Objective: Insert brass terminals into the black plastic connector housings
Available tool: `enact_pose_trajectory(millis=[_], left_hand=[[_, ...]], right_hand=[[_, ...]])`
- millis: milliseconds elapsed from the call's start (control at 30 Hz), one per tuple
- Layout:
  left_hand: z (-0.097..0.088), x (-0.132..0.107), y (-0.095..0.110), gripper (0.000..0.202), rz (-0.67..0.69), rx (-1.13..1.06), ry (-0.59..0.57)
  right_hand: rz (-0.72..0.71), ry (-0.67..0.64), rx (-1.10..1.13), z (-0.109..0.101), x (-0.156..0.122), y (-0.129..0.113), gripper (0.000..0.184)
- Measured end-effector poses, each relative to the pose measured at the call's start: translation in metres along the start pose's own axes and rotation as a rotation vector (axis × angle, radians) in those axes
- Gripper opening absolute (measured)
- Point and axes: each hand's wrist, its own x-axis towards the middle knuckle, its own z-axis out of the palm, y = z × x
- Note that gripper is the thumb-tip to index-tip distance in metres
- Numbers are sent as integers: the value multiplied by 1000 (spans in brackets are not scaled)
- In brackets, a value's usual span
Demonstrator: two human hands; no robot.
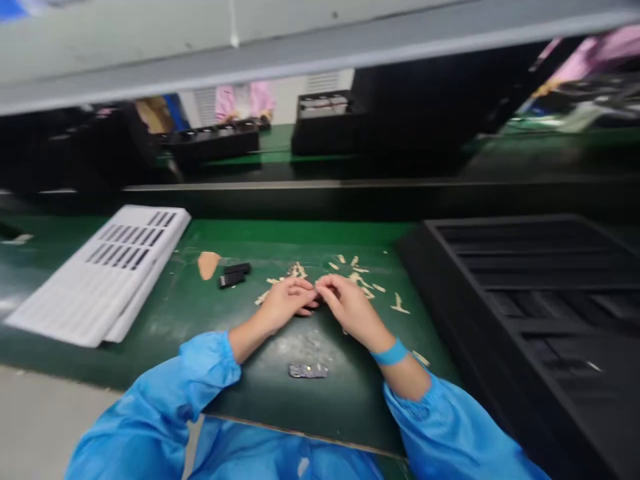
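My left hand (286, 301) and my right hand (347, 305) meet fingertip to fingertip over the green mat (240, 333). Both have their fingers curled in a pinch around something small and dark that I cannot make out. A blue band (391, 353) circles my right wrist. Just behind the hands lie several tan scraps (356, 275). A small grey part (308, 371) rests on the mat close to me, between my forearms. Two small black parts (233, 275) lie to the left of my left hand, beside a tan patch (207, 264).
A white slotted tray (100, 277) lies flat at the left. A large black compartment tray (540, 300) fills the right side. Across a dark divider, black trays (320, 120) stand on another green bench, with a person in pink (245, 101) behind.
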Motion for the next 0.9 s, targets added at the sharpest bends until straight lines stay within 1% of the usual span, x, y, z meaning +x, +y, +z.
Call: enact_pose_trajectory(millis=[33,67,133,200,267,367,500,567,600,667,767,833,900], left_hand=[[-4,4,3,48,-11,0,-41],[-7,7,6,51,-17,7,-75],[-11,10,11,46,-34,58,-120],[-12,11,16,42,-51,100,-141],[-11,14,16,40,-82,87,-150],[-8,17,11,40,-138,-5,-139],[-6,18,2,37,-167,-58,-122],[-6,18,1,35,-141,-56,-73],[-6,19,1,34,-124,-47,-44],[-6,20,1,33,-95,-8,-12],[-6,20,2,28,-17,85,-41],[-5,18,2,24,75,155,-77],[-5,15,4,21,169,249,-94]], right_hand=[[-6,1,-24,-3,4,1,25],[-16,-9,-53,-5,7,2,20],[-46,-55,-98,-8,10,1,13],[-46,-70,-112,-9,11,0,10],[-9,-23,-111,-7,9,1,10],[36,91,-108,-2,3,2,10],[-1,179,-154,-1,-5,-3,11],[-56,256,-269,-3,-8,-7,13],[-102,271,-339,-5,-9,-8,13],[-215,228,-463,-7,-11,-8,13],[-343,98,-559,-6,-13,-5,16],[-356,69,-587,-4,-15,-3,19],[-338,65,-575,-1,-16,0,22]])
